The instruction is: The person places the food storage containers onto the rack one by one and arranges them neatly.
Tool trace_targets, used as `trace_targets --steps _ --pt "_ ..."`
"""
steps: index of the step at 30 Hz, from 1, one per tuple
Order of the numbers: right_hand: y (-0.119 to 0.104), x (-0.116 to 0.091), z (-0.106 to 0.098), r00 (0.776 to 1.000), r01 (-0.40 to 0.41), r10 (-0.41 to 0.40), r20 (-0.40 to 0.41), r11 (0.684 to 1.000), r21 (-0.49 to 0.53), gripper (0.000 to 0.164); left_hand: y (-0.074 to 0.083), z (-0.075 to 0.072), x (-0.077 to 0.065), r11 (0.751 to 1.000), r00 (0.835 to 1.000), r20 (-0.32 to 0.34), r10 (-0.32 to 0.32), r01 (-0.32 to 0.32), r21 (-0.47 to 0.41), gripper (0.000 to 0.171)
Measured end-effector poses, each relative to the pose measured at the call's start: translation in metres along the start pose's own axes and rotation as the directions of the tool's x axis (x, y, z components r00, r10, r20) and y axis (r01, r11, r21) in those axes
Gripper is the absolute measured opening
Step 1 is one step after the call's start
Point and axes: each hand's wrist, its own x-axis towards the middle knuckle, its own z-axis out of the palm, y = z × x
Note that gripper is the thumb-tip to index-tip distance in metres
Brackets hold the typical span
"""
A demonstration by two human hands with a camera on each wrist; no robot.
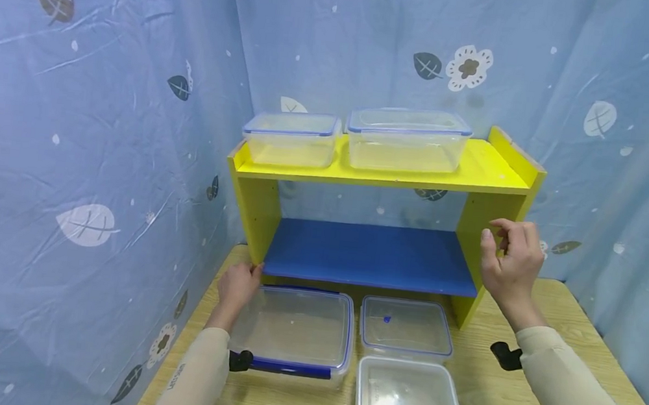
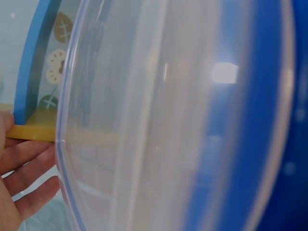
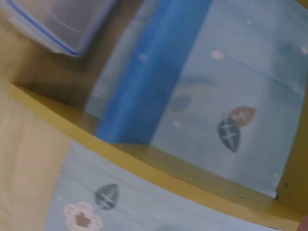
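A small shelf unit has a yellow top board (image 1: 492,165), yellow side panels and a blue lower shelf (image 1: 375,253). Low on its left side panel (image 1: 250,211), my left hand (image 1: 237,285) grips the front edge; the left wrist view shows the thumb on one face and the fingers (image 2: 30,166) on the other. Beside the right panel (image 1: 481,231), my right hand (image 1: 513,253) is raised with loosely bent fingers, thumb apart, nothing held. The right wrist view catches just a fingertip in its bottom corner. A large clear container (image 1: 294,330) with blue clips lies under my left forearm.
On the top board stand two clear lidded containers, a smaller one (image 1: 291,139) and a larger one (image 1: 406,142). Two more, one blue-rimmed (image 1: 406,328) and one white-rimmed (image 1: 408,396), lie on the wooden table (image 1: 493,401). A blue patterned curtain (image 1: 113,143) surrounds the table.
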Motion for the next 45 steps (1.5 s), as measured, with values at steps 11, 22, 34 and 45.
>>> trace_targets --steps 11,22,34,45 --pt "0.014 -0.049 -0.003 0.994 -0.021 0.02 0.105 1.0 0.01 0.023 0.0 -0.001 -0.001 1.0 1.0 -0.002 -0.012 0.012 0.013 0.044" --pt "0.024 -0.108 -0.009 0.893 -0.071 0.066 0.446 0.997 -0.006 0.003 0.001 0.0 0.0 1.0 1.0 -0.013 -0.007 0.007 0.024 0.044" --pt "0.033 -0.141 -0.01 0.572 -0.19 0.223 0.789 0.972 -0.137 0.043 0.0 0.0 0.0 1.0 1.0 -0.003 -0.01 0.01 0.019 0.044" --pt "0.053 -0.157 -0.013 0.117 -0.628 0.476 0.872 0.716 -0.306 0.094 0.002 0.003 0.002 0.999 0.999 0.026 -0.042 0.041 0.017 0.043"
